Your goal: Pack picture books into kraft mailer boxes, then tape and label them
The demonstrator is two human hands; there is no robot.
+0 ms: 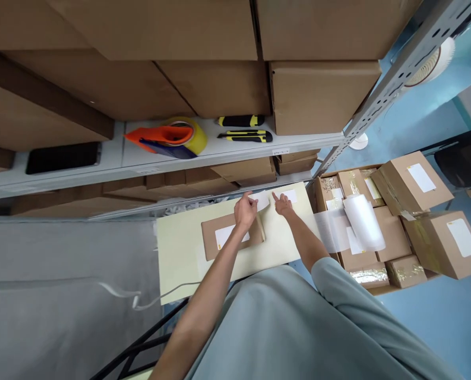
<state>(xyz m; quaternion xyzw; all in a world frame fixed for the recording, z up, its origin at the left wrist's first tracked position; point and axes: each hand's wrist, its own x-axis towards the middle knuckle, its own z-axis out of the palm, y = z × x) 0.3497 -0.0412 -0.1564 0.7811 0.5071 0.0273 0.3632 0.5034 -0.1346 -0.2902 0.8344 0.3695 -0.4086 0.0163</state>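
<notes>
Over the back of the pale yellow tabletop (pixel 180 237), my left hand (pixel 244 212) pinches a white paper label (pixel 262 201), which lifts at a slant to the right of its fingers. My right hand (pixel 284 206) is beside it with the index finger stretched out, close to the label's right edge; whether it touches is too small to tell. Partly behind my right hand, another white paper (pixel 289 197) lies on the tabletop. Below my left hand rests a flat brown cardboard box (pixel 211 240) with a white label on top, partly covered by my left forearm.
On the shelf (pixel 215 149) ahead are a tape dispenser (pixel 172 138), two utility knives (pixel 247 136) and a black phone (pixel 63 157). Cardboard boxes (pixel 322 97) fill the shelving. To the right, packed parcels (pixel 391 232) hold a white wrapping roll (pixel 364 221). A cable (pixel 116 290) hangs at left.
</notes>
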